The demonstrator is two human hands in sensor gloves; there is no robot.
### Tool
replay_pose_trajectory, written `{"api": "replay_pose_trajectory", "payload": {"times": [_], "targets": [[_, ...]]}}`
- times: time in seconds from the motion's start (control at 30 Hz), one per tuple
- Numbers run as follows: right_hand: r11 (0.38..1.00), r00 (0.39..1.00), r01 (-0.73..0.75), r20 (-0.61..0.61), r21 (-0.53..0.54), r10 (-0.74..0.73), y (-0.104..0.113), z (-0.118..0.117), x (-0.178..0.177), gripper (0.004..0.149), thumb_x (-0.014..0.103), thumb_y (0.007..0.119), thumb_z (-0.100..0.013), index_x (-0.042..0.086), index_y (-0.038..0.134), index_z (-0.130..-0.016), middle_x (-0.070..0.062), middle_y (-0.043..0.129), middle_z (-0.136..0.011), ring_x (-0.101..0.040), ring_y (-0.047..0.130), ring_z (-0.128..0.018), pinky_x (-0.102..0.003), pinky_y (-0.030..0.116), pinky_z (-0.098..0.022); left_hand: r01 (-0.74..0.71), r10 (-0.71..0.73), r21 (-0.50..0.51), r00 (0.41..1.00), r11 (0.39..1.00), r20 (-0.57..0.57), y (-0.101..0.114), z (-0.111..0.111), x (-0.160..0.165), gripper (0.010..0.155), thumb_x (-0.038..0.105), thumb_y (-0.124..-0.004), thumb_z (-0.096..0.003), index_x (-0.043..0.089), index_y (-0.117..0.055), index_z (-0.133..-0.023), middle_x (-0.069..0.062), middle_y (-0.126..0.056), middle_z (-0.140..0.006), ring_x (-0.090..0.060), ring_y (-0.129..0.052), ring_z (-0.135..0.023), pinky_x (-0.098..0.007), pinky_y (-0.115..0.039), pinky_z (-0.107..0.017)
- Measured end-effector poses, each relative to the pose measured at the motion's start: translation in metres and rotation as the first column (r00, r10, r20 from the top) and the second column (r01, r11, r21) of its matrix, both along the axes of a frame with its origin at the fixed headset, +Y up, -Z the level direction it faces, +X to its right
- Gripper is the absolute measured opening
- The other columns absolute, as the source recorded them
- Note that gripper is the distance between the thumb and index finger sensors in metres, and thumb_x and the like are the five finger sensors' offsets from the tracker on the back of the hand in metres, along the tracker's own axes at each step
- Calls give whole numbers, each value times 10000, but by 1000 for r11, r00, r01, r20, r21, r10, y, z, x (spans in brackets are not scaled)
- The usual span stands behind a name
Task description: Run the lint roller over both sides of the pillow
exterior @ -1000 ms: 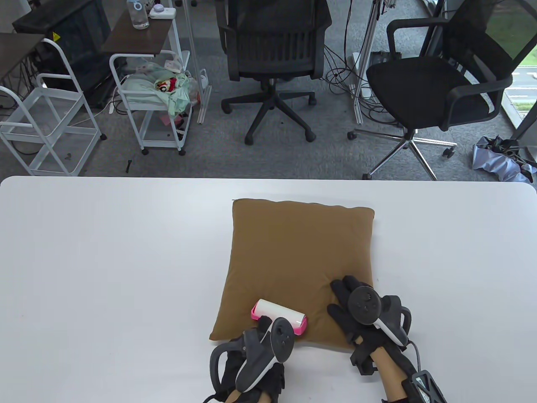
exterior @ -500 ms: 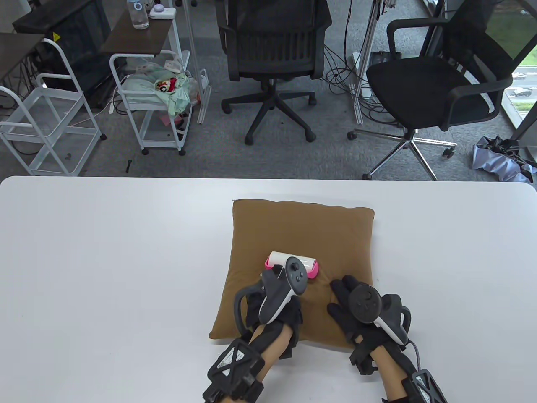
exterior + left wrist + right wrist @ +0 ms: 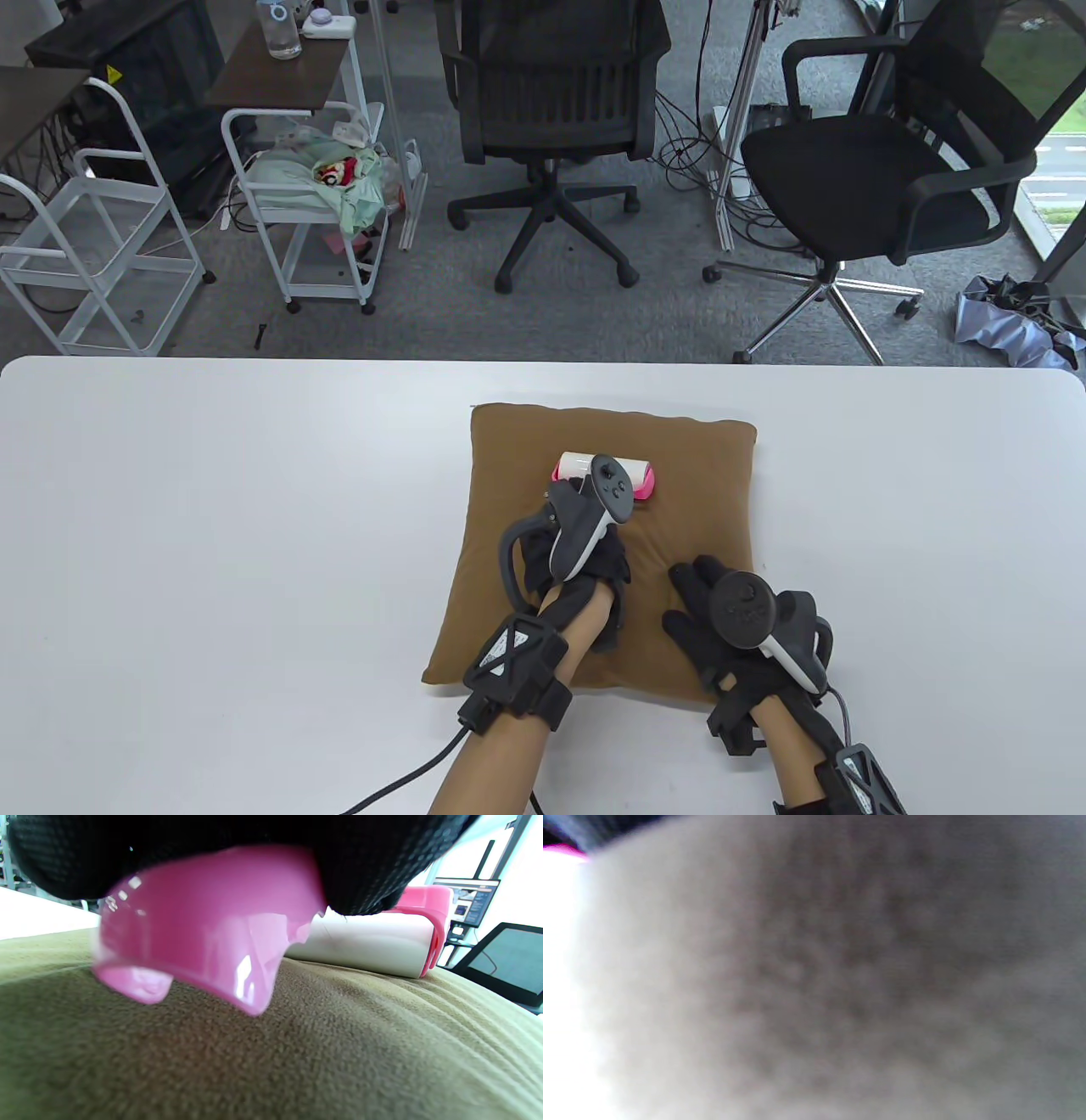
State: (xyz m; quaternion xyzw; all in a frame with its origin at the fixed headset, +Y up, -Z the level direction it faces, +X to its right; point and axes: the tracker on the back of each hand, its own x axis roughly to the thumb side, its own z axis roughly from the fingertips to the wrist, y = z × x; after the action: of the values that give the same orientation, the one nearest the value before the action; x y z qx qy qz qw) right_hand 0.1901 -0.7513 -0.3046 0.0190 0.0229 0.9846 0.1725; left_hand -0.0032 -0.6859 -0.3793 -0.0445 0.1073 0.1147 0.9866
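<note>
A brown square pillow (image 3: pixel 679 492) lies flat on the white table (image 3: pixel 212 552). My left hand (image 3: pixel 577 543) grips the pink handle of the lint roller (image 3: pixel 573 467); its white roll rests on the pillow's far half. In the left wrist view the pink handle (image 3: pixel 212 942) sits under my gloved fingers, with the white roll (image 3: pixel 365 944) on the brown fabric (image 3: pixel 297 1052). My right hand (image 3: pixel 713 620) rests flat, fingers spread, on the pillow's near right corner. The right wrist view is a blur of fabric (image 3: pixel 840 984).
Beyond the table's far edge stand two black office chairs (image 3: pixel 551 110) (image 3: pixel 891 170) and white wire carts (image 3: pixel 314 195). A cable (image 3: pixel 407 777) trails from my left wrist across the table's near edge.
My left hand has rolled the lint roller away from me, from the pillow's near edge up to its far half. My right hand has stayed on the near right corner.
</note>
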Motion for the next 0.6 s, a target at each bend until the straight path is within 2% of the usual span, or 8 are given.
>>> {"api": "replay_pose_trajectory", "payload": {"times": [0.1,0.2,0.37,0.47,0.6], "targets": [[1000,1000,-6,0,3,6,0,0,0,612,584,747,-387,403,650,-964,57,613,-1147,-262,638,-1020,-505,624,-728,-6,6,14,1000,1000,12,0,1,0,670,418,-803,-375,187,-627,-979,-120,-983,-762,-300,-1071,-391,-545,-839,-394],[1000,1000,-4,1,3,4,0,0,1,614,584,749,-386,405,646,-964,60,611,-1147,-261,635,-1021,-503,624,-729,-32,31,62,999,998,14,9,6,-3,677,403,-819,-367,170,-643,-978,-119,-984,-759,-298,-1079,-389,-545,-843,-394],[1000,1000,-2,1,0,2,0,0,1,615,585,751,-385,406,645,-964,58,610,-1147,-261,635,-1020,-504,625,-727,-77,77,167,997,983,4,42,9,-15,670,389,-833,-363,180,-668,-977,-121,-986,-764,-302,-1082,-394,-547,-842,-401],[1000,1000,-6,2,3,6,0,0,1,615,583,751,-385,403,646,-964,56,615,-1146,-263,638,-1019,-505,624,-727,-100,109,220,994,970,-26,63,0,-28,670,391,-836,-364,195,-667,-982,-114,-980,-777,-305,-1078,-411,-549,-836,-412],[1000,1000,0,1,0,0,-1,0,2,617,586,750,-384,404,645,-965,57,607,-1148,-258,637,-1020,-503,624,-728,-89,111,224,990,971,-90,63,-15,-46,664,385,-832,-369,212,-663,-987,-105,-963,-806,-313,-1072,-453,-556,-826,-433]]}}
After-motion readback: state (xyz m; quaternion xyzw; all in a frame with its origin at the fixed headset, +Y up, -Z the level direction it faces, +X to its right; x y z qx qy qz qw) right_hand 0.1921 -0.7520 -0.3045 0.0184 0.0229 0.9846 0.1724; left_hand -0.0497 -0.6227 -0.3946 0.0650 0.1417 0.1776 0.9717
